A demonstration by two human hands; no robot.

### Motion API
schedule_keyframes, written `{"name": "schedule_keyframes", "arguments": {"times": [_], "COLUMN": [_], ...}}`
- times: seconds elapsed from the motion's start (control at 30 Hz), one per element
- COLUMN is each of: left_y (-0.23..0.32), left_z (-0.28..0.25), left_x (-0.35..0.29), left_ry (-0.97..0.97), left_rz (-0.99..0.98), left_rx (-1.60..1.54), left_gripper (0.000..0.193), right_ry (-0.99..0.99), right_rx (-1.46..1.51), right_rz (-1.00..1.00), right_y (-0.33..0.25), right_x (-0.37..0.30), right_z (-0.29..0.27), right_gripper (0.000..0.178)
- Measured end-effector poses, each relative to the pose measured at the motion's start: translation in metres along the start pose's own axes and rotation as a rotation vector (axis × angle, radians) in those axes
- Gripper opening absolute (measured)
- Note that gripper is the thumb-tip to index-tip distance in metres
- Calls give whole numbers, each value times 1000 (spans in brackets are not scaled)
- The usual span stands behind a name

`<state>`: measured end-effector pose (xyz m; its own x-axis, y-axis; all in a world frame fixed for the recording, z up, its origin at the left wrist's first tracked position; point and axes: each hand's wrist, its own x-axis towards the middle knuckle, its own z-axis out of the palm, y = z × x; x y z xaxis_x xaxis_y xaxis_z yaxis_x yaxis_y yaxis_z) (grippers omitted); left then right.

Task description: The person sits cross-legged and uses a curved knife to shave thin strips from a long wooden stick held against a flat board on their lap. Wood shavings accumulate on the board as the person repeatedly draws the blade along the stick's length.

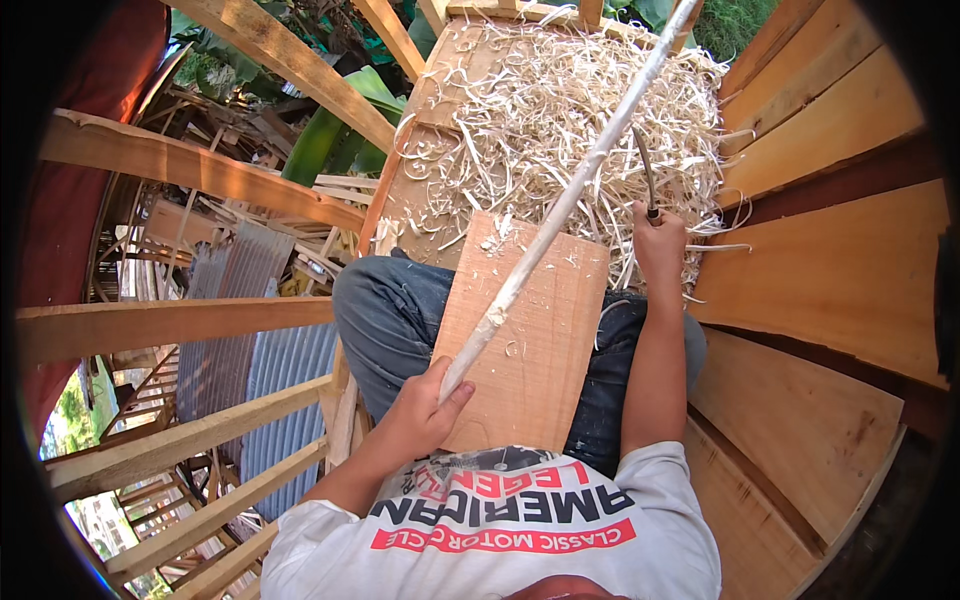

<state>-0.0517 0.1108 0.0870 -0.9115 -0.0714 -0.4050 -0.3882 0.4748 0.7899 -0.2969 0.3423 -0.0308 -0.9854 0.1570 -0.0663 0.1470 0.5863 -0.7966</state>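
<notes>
My left hand (428, 412) is wrapped round the lower end of a long, pale peeled stick (545, 235). The stick slants up and to the right, past the top of the view. Beneath it a flat wooden board (535, 350) lies across my lap, with a few small shavings on it. To the right of the stick, my right hand (660, 240) grips the handle of a knife with a thin, curved dark blade (644, 165). Its blade points up and away from me, apart from the stick. Most of the handle is hidden in my fist.
Curly wood shavings (600, 120) cover much of the wooden floor (415, 190) ahead. Plank walling (820, 230) rises close on my right. Wooden rails (200, 320) run along my left, with corrugated metal sheets (285, 380) and scrap wood beyond and below.
</notes>
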Motion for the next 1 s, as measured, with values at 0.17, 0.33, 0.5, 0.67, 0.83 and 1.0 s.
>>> {"name": "schedule_keyframes", "arguments": {"times": [0.17, 0.33, 0.5, 0.67, 0.83, 1.0], "left_y": [-15, -41, -63, -70, -76, -74], "left_z": [-25, -26, -17, -16, -14, -5], "left_x": [16, 0, -29, -40, -41, -45], "left_ry": [24, -197, -329, -370, -410, -360], "left_rz": [45, -207, -490, -567, -558, -447], "left_rx": [-32, -378, -596, -669, -615, -454], "left_gripper": [27, 27, 27, 30, 30, 26], "right_ry": [-61, -156, -266, -475, -586, -524], "right_rx": [152, 3, -277, -483, -592, -727], "right_rz": [-63, -197, -384, -323, -308, -283], "right_y": [3, -25, -29, -30, -45, -37], "right_x": [4, -22, -50, -92, -111, -112], "right_z": [11, 5, 6, -2, -10, -6], "right_gripper": [52, 46, 31, 41, 66, 70]}}
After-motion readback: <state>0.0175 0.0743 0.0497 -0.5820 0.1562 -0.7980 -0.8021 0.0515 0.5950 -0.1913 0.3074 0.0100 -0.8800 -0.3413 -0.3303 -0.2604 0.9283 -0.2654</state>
